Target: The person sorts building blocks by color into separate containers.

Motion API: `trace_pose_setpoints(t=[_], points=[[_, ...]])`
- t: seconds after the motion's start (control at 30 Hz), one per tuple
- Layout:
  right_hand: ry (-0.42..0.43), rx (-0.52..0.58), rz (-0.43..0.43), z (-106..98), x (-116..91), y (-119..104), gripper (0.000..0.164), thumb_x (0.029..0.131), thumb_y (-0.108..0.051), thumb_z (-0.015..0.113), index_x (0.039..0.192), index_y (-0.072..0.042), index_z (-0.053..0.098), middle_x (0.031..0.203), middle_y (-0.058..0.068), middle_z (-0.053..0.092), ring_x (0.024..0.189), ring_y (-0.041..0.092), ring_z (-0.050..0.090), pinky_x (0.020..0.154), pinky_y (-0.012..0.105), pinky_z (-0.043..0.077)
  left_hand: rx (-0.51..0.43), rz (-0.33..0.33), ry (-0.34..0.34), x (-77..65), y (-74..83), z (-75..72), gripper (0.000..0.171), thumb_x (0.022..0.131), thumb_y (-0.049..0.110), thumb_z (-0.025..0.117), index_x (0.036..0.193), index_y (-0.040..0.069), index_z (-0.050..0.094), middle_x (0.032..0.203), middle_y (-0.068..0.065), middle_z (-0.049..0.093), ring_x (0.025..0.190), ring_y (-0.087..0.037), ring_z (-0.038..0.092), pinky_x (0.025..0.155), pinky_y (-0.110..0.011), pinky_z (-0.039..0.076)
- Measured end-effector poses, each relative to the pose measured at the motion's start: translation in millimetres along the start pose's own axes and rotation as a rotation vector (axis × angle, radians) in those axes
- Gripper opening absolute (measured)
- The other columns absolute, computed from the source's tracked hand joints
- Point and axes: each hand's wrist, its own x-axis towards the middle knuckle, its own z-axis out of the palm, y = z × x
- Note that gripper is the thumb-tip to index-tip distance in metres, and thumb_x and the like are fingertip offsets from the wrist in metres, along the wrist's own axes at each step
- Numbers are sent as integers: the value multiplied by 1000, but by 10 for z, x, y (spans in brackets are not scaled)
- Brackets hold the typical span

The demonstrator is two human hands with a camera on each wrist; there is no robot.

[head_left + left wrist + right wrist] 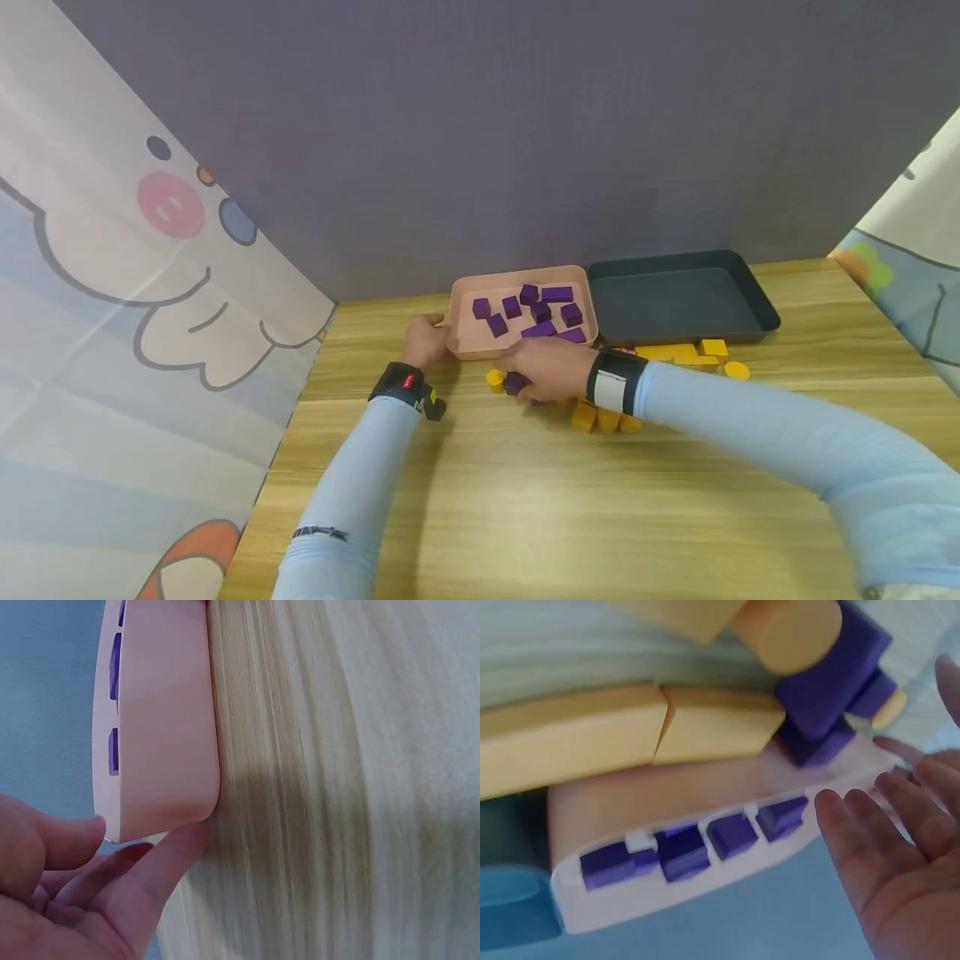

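My left hand (426,342) is at the left end of a pink tray (467,343). In the left wrist view its thumb (71,841) and forefinger touch the outside of the tray's corner. Several purple blocks (572,314) lie inside the tray. My right hand (555,368) hovers just in front of the tray, beside a purple block (514,383) and a small yellow cylinder (495,381). From the right wrist its fingers (862,847) look extended and apart, with nothing held. More purple and yellow blocks are partly hidden beneath this hand.
A dark, empty tray (767,321) stands against the pink one on the right. Long yellow blocks (666,353) lie along its front edge, with a yellow disc (737,371) nearby. Several orange-yellow blocks (584,417) sit below the right wrist. A grey wall (480,150) rises behind.
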Motion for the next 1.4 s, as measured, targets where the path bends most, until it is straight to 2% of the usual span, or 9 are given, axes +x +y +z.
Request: trace_pose_setpoints(t=[0.13, 0.2, 0.3, 0.43, 0.53, 0.77, 1.07, 1.23, 1.4], points=[[5, -46, -8, 84, 58, -53, 55, 91, -35, 81, 140, -16, 64, 118, 3, 75, 92, 15, 65, 85, 33, 60, -37, -45, -41, 10, 19, 6, 47, 102, 11, 58, 146, -2, 57, 140, -25, 65, 117, -37, 72, 93, -45, 63], [15, -81, 4, 103, 80, -85, 53, 91, -34, 81, 138, -16, 64, 112, 3, 74, 89, 16, 63, 83, 33, 60, -48, -63, -46, 23, 25, 11, 45, 101, 9, 58, 144, 0, 60, 137, -24, 67, 109, -37, 75, 85, -44, 65], [18, -124, 39, 117, 100, -127, 47, 92, -33, 80, 133, -15, 67, 108, 4, 73, 92, 18, 65, 88, 37, 62, -51, -81, -49, 38, 31, 24, 43, 100, 9, 59, 142, 2, 63, 134, -23, 70, 104, -36, 77, 80, -42, 66], [9, -146, 96, 132, 95, -160, 33, 95, -26, 77, 124, -13, 72, 110, 7, 74, 93, 20, 65, 93, 39, 62, -49, -102, -60, 51, 38, 39, 42, 101, 11, 59, 142, 3, 63, 134, -21, 70, 108, -35, 76, 84, -42, 65], [17, -175, 107, 140, 84, -172, 26, 96, -22, 76, 119, -12, 75, 111, 10, 75, 91, 21, 65, 93, 40, 62, -54, -111, -69, 55, 42, 49, 42, 102, 11, 58, 143, 3, 62, 136, -20, 69, 110, -34, 75, 88, -43, 64], [50, -262, 58, 159, 88, -167, 22, 96, -20, 76, 117, -13, 77, 106, 8, 77, 89, 21, 67, 92, 38, 63, -47, -103, -71, 42, 44, 54, 42, 103, 12, 58, 144, 3, 61, 139, -20, 67, 112, -34, 74, 87, -43, 64], [35, -363, 15, 179, 83, -185, 17, 95, -20, 77, 110, -13, 78, 91, 4, 76, 72, 18, 56, 82, 30, 61, -70, -124, -69, 54, 37, 65, 43, 103, 11, 58, 146, 2, 59, 140, -20, 66, 111, -34, 75, 87, -43, 64], [44, -478, -38, 216, 74, -204, 19, 94, -20, 78, 112, -12, 78, 90, 5, 78, 71, 19, 62, 82, 31, 62, -68, -114, -66, 57, 19, 62, 44, 103, 9, 57, 146, 0, 59, 139, -22, 66, 109, -35, 75, 84, -42, 64], [1, -550, -69, 217, 63, -255, 26, 96, -22, 76, 120, -12, 75, 89, 5, 78, 72, 21, 67, 81, 31, 62, -69, -137, -69, 75, -3, 57, 44, 102, 9, 57, 145, 1, 59, 140, -21, 66, 111, -34, 75, 88, -43, 64]])
